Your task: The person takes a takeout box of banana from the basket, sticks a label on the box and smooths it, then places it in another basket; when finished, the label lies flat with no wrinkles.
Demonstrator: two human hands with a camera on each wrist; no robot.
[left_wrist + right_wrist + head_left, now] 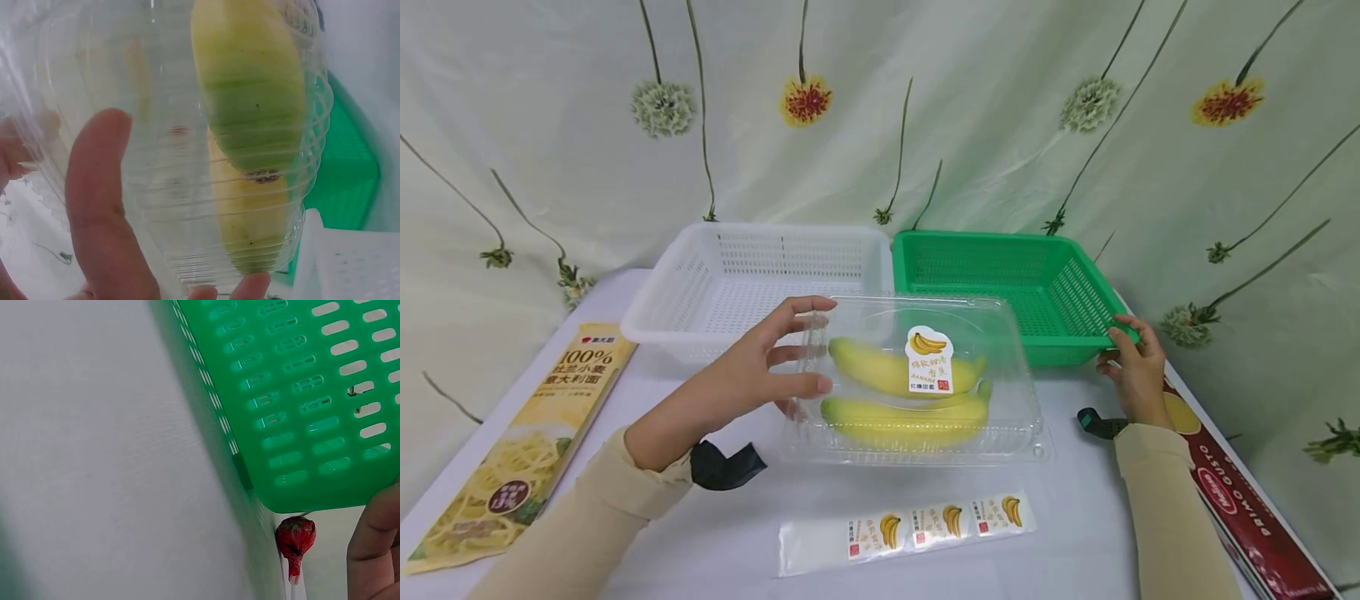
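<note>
My left hand (782, 358) grips the left end of a clear plastic clamshell box (1026, 408), raised above the table and tilted towards me. Two yellow bananas (902, 421) with greenish ends show inside it, and a white banana label (930, 360) is on its lid. In the left wrist view the thumb (100, 187) lies along one side of the box, with fingertips at its far edge. My right hand (1138, 371) holds the front right corner of a green basket (992, 350) by the rim. The right wrist view shows few of its fingers (375, 550).
A white basket (662, 336) stands left of the green one. A strip of banana stickers (917, 533) lies in front. A pasta packet (527, 442) lies at left, a dark red box (1247, 508) at right. A red-wrapped lollipop (295, 537) shows beside the green basket.
</note>
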